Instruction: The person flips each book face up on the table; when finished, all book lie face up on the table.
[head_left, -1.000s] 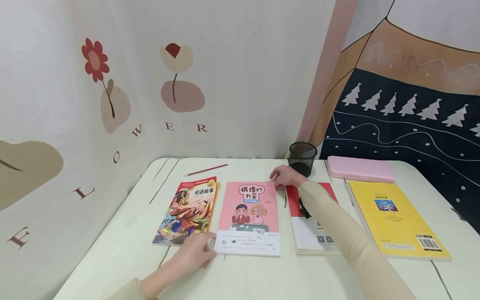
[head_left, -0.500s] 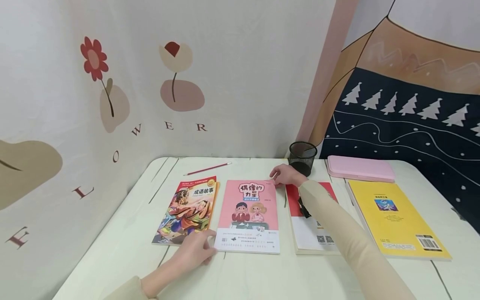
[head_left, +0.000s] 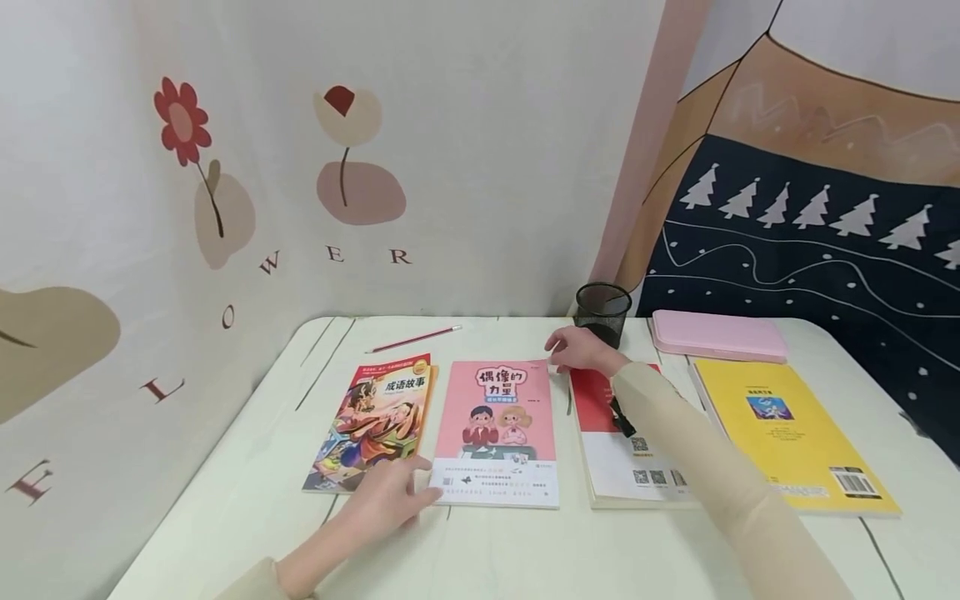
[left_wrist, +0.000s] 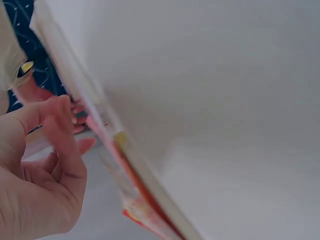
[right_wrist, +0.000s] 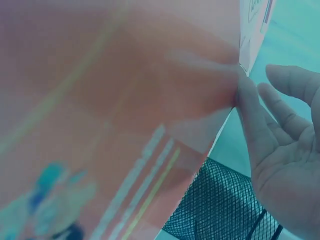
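Observation:
A pink storybook (head_left: 498,425) with two cartoon children on its cover lies face up in the middle of the table. My left hand (head_left: 388,497) is at its lower left corner, the thumb reaching to the book's edge, and overlaps the bottom of a colourful storybook (head_left: 378,421) with a red top. Relaxed, bent fingers of the left hand (left_wrist: 50,165) show beside the blurred book edges in the left wrist view. My right hand (head_left: 587,350) is at the pink book's upper right corner, fingers loosely spread. Under the right forearm lies a red and white book (head_left: 607,467), partly hidden.
A yellow book (head_left: 787,442) lies at the right, with a pink pencil case (head_left: 718,335) behind it. A black mesh pen holder (head_left: 602,310) stands behind the right hand, and a red pencil (head_left: 414,338) lies at the back left. Printed curtains rise behind the table.
The right hand and forearm have shifted slightly right, off the pink book's corner. The left thumb has edged a little to the right. The books lie as before.

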